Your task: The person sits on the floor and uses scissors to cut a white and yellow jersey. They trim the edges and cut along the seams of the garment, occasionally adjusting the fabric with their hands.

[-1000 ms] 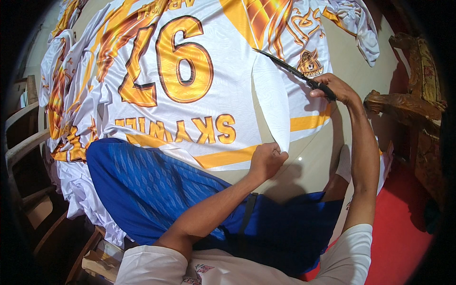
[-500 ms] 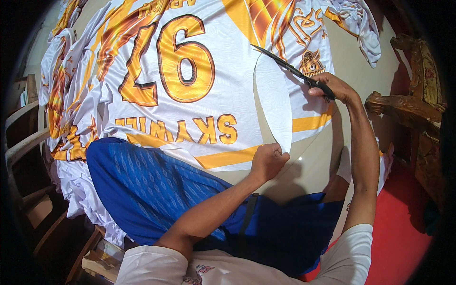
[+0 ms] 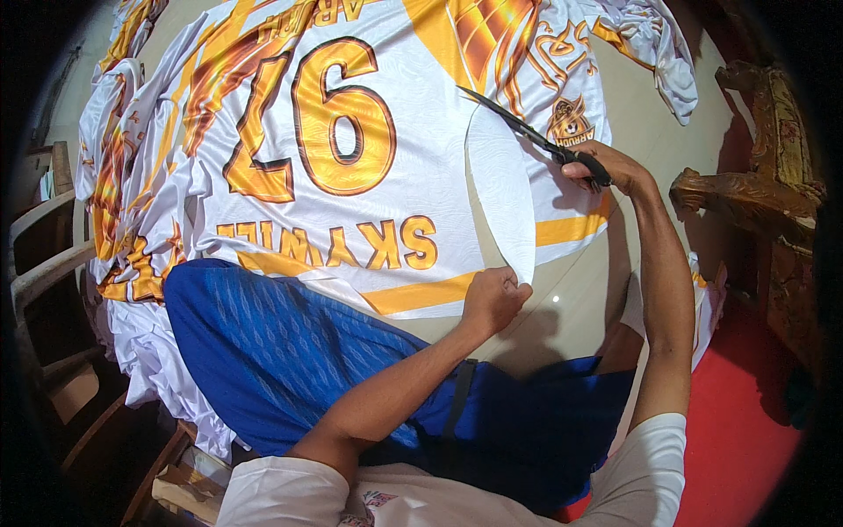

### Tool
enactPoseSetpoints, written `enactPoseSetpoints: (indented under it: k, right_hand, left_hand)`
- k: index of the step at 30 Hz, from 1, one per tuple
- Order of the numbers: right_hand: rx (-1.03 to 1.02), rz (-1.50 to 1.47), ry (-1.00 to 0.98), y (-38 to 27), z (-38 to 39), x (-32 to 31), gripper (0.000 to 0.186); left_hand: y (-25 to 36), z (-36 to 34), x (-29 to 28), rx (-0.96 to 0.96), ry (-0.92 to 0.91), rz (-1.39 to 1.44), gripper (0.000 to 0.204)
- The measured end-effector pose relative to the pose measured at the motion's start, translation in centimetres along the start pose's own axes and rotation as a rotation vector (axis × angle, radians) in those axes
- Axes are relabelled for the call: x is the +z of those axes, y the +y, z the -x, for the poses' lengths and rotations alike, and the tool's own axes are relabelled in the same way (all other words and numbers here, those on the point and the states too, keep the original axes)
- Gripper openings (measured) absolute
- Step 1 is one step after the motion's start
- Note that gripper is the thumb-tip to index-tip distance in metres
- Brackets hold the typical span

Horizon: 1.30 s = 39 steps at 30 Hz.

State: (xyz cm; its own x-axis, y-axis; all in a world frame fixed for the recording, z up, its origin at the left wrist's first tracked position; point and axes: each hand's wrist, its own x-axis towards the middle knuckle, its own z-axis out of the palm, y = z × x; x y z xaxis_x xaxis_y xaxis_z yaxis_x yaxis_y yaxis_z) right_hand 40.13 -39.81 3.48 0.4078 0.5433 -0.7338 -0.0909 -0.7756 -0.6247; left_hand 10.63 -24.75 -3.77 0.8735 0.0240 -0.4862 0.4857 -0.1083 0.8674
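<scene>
Head view: the white-and-gold printed fabric lay on the floor, apparently cut from its lower hem up to the scissors, with cloth past the blade tips seemingly left uncut. Left hand: grip closed, pinching the fabric's loose lower corner. Right hand: grip curled round the scissors' dark handles.

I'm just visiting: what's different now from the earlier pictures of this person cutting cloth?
Very little: the right hand and the black scissors seem to have edged slightly forward and left against the cloth. Nothing was taken hold of or let go. The left hand still grips the lower end of the white flap.
</scene>
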Motion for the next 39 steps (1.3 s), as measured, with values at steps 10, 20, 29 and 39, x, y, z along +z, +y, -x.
enactPoseSetpoints:
  k: [10,20,29,39]
  right_hand:
    - [-0.076,0.058,0.062,0.3,-0.4,0.6,0.051]
    - [-0.113,-0.213,0.092,1.5,13.3,5.8,0.049]
    - [-0.549,-0.971,0.847,14.2,38.0,24.3,0.068]
    - [-0.986,-0.895,1.247,11.5,47.4,35.0,0.083]
  left_hand:
    - [0.0,0.2,0.1,-0.031,-0.004,0.033,0.030]
    - [2.6,1.7,-3.1,0.064,0.049,0.208,0.024]
    - [15.6,9.5,10.3,0.643,-0.139,0.085,0.028]
    - [14.3,17.9,2.3,0.517,-0.645,0.300,0.024]
